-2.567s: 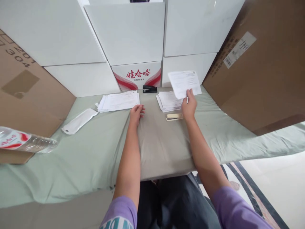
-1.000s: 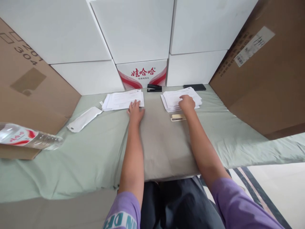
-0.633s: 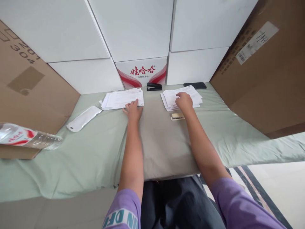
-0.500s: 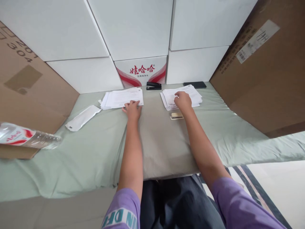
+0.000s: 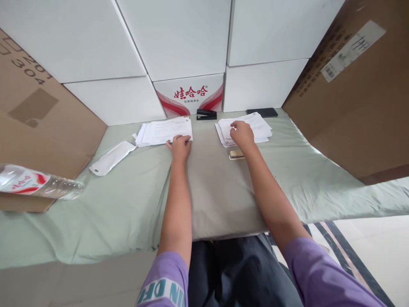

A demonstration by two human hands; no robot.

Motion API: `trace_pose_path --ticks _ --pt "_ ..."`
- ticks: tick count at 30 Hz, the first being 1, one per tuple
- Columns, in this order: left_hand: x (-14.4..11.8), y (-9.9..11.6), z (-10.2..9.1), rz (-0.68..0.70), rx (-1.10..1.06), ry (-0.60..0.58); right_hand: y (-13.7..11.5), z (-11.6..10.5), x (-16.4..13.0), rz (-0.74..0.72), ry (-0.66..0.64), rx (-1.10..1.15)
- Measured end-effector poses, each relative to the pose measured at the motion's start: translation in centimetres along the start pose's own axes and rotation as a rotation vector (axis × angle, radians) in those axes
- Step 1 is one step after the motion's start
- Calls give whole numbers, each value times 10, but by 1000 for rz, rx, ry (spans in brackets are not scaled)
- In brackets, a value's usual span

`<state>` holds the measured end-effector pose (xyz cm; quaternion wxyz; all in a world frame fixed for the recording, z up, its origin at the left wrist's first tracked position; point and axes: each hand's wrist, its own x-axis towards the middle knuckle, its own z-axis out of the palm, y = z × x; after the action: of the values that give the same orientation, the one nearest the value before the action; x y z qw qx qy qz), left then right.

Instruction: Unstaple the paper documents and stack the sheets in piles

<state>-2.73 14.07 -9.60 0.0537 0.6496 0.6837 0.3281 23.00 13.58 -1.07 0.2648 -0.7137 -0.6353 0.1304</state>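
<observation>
My left hand (image 5: 180, 146) rests at the lower right corner of the left stack of paper sheets (image 5: 159, 131), its fingers spread on the edge. Over the right stack of paper sheets (image 5: 260, 126), my right hand (image 5: 243, 135) is bent, with a gap between thumb and forefinger; no sheet shows in it, and its other fingers are partly hidden. Just below that stack lies a cream stapler (image 5: 236, 154), near my right wrist. A black stapler (image 5: 206, 114) sits behind, between the two stacks.
White boxes (image 5: 188, 38) form a wall at the back. Large cardboard boxes stand at the left (image 5: 60, 123) and right (image 5: 348, 115). A water bottle (image 5: 41, 183) and a white pouch (image 5: 112, 158) are on the left. A black phone (image 5: 262, 112) lies behind the right stack.
My right hand has shifted slightly left over the right stack. My left hand has moved slightly right along the left stack's edge. Both stacks stay in place.
</observation>
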Motion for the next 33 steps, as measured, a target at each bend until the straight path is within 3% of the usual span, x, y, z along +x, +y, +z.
trace_pose_path --ticks 7,14,17,20,23,26,33 --pt "3 3 -10 7 -49 253 -10 3 -5 -59 -1 62" --pt "5 1 -15 -129 1 278 -22 14 -14 -180 -42 201" --pt "5 2 -17 -71 -27 333 -32 19 -18 -166 -170 343" --pt "7 9 -16 102 -115 362 -43 27 -22 -55 -395 555" --pt "10 21 -11 305 -244 306 -51 34 -24 100 -560 767" --pt "10 36 -4 446 -338 212 -53 40 -24 192 -575 916" --pt "-2 62 3 526 -260 17 -40 44 -11 290 -297 1115"
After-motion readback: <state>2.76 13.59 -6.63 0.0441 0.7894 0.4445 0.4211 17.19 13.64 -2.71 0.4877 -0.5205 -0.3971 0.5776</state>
